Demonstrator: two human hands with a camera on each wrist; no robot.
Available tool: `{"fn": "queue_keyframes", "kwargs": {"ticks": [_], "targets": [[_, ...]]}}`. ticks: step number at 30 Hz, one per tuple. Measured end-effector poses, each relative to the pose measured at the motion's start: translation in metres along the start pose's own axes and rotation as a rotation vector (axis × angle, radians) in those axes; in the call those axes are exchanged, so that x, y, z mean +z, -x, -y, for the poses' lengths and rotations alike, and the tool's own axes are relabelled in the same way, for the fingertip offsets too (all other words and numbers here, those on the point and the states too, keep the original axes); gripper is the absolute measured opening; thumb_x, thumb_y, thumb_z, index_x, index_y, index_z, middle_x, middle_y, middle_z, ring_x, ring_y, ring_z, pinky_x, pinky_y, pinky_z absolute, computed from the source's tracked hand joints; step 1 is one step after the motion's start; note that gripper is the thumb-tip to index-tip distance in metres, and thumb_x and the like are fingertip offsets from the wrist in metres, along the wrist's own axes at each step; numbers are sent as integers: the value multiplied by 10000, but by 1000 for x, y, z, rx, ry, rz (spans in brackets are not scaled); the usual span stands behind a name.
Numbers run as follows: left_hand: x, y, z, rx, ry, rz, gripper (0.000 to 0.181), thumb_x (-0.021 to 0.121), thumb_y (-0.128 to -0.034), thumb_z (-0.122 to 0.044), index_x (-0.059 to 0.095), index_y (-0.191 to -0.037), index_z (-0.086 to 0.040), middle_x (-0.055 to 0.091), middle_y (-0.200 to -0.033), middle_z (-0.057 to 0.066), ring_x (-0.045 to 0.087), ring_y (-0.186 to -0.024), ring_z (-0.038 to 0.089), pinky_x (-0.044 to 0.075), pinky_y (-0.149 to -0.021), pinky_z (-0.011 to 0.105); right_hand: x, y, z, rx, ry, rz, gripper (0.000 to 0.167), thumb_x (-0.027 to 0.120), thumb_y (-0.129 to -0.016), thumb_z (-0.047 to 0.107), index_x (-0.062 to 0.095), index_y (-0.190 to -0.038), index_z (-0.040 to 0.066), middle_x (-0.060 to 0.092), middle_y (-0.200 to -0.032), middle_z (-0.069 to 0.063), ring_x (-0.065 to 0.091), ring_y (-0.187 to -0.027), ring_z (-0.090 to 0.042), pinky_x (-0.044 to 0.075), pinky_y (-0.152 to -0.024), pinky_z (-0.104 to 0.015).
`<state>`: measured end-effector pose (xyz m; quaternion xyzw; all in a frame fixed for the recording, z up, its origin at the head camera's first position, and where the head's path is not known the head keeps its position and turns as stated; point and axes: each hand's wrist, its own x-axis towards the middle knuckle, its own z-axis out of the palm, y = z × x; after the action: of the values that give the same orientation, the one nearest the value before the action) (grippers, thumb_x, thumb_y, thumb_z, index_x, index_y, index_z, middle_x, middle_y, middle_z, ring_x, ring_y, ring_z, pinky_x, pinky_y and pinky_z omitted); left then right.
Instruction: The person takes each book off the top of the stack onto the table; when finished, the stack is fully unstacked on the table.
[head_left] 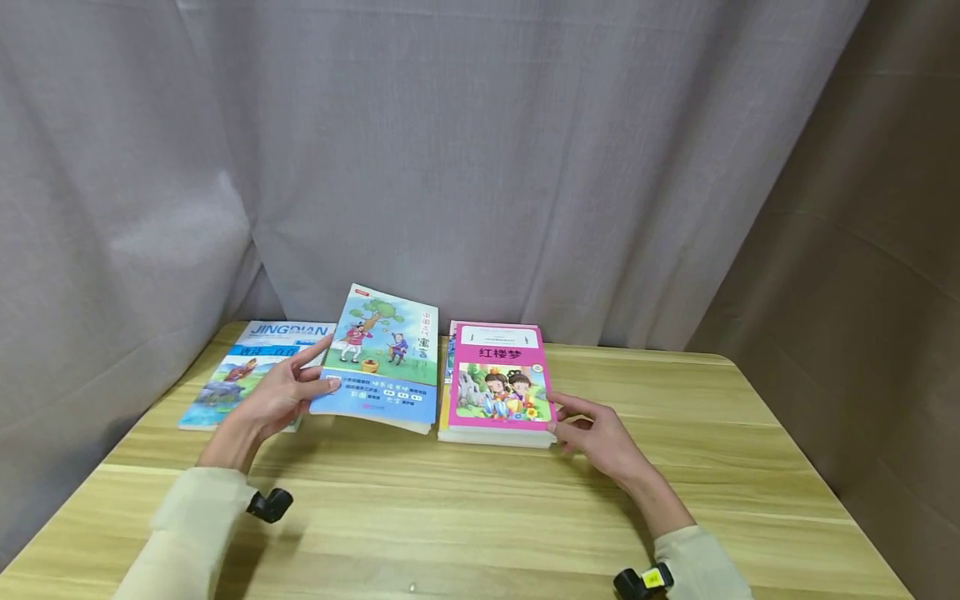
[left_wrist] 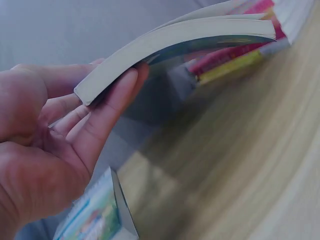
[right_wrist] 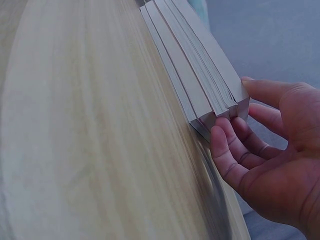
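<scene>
My left hand [head_left: 281, 392] holds a blue-and-green picture book [head_left: 382, 358] by its left edge, thumb on the cover and fingers beneath. The book is raised off the table and tilted; in the left wrist view its page block [left_wrist: 175, 37] bends. To its right lies a stack of several books [right_wrist: 192, 65], topped by a pink book [head_left: 502, 354] with two cartoon figures. My right hand [head_left: 600, 433] grips the stack's near right corner, fingers curled against the book edges. Behind my left hand lies a blue-and-white book [head_left: 232, 371], partly covered by that hand and the raised book.
The wooden table [head_left: 450, 517] carries all the books. A grey curtain [head_left: 480, 167] hangs close behind its far edge, and a browner drape [head_left: 862, 292] hangs on the right. A yellow-edged book [left_wrist: 230, 65] shows low in the stack.
</scene>
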<state>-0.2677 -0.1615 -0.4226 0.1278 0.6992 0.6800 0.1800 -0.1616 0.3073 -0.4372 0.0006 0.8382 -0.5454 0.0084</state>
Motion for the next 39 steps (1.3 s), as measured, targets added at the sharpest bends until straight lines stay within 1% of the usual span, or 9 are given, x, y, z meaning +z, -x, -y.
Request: {"fn": "queue_keyframes", "kwargs": {"ticks": [5,6,9,12,17,20,23,32,39], "targets": [[-4,-3,11,-61,-66,7,880,679,-1029,-74,152,-1715,-241,413,-763,-109,307,-523,34,299,-478,192,-1,0,0,-3,-2,5,545,685,-965,43,591,-1502,60,595,-1147,-183,647,-872,-229,630,-724,-328],[-4,-4,12,-68,-85,7,879,681,-1028,-78,155,-1715,-236,373,-758,-102,293,-520,40,288,-475,197,-1,0,0,-3,-1,7,545,686,-968,48,589,-1504,63,594,-1149,-183,647,-874,-232,630,-725,-328],[-3,-7,14,-87,-143,4,877,685,-1026,-93,159,-1715,-225,335,-778,-83,274,-516,54,270,-467,206,-1,1,0,-3,-1,11,549,688,-971,56,582,-1510,62,594,-1158,-183,647,-879,-233,631,-730,-330],[-1,-10,15,-108,-187,-11,877,694,-1019,-94,170,-1713,-204,351,-831,-57,280,-529,57,279,-469,201,-1,2,1,-3,0,9,554,688,-971,57,577,-1513,57,593,-1162,-181,646,-881,-231,629,-729,-328],[2,-16,18,-151,-224,-22,887,687,-1014,-46,147,-1711,-145,349,-879,-16,278,-566,65,294,-500,201,-1,2,1,-1,3,12,552,690,-974,66,576,-1514,58,592,-1167,-180,645,-883,-233,627,-728,-325],[2,-17,19,-172,-274,-42,876,690,-1014,-48,160,-1707,-132,381,-916,6,294,-569,73,310,-498,204,-1,2,1,0,4,15,552,697,-979,79,573,-1517,58,589,-1165,-176,645,-885,-229,625,-731,-325],[2,-18,19,-185,-315,-59,860,693,-1013,-56,184,-1703,-129,405,-953,24,311,-564,70,328,-492,200,0,2,1,0,5,13,553,698,-979,79,572,-1517,55,587,-1159,-170,644,-882,-222,625,-732,-322],[1,-20,21,-192,-364,-54,851,698,-1001,-34,196,-1689,-57,429,-1001,69,319,-561,74,348,-486,197,0,2,2,5,-5,12,554,701,-981,84,571,-1519,59,583,-1160,-170,645,-880,-225,626,-733,-326],[0,-21,21,-218,-430,-78,839,701,-1003,-51,214,-1685,-61,487,-1208,201,389,-614,109,397,-515,215,0,1,1,8,-10,6,534,704,-995,108,578,-1512,59,578,-1143,-159,649,-880,-231,627,-730,-329]]}}
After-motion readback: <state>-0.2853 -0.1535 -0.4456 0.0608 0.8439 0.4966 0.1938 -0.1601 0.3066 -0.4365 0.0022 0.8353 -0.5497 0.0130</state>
